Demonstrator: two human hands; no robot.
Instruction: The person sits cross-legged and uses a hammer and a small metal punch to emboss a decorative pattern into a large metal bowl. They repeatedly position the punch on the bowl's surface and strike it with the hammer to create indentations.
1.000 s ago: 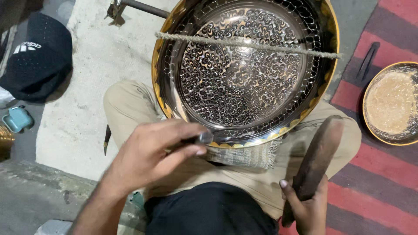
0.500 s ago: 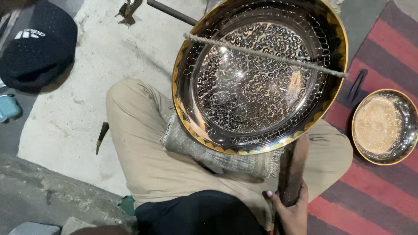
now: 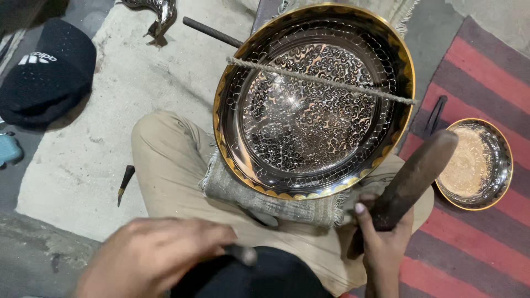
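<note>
Beige trousers [image 3: 176, 165] over crossed legs, dark top [image 3: 265, 278] at the waist, bare forearms, pale-painted thumbnail [image 3: 360, 208]

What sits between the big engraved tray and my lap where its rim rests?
In the head view, a folded coarse grey cloth pad lies under the lower rim of the big engraved tray, cushioning it on the trouser legs. The right hand grips a dark wooden mallet beside it.

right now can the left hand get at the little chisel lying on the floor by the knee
Probably yes. The left hand hovers low near the lap, already gripping a small dark tool. The chisel lies on open floor with nothing between, though that hand is occupied.
</note>
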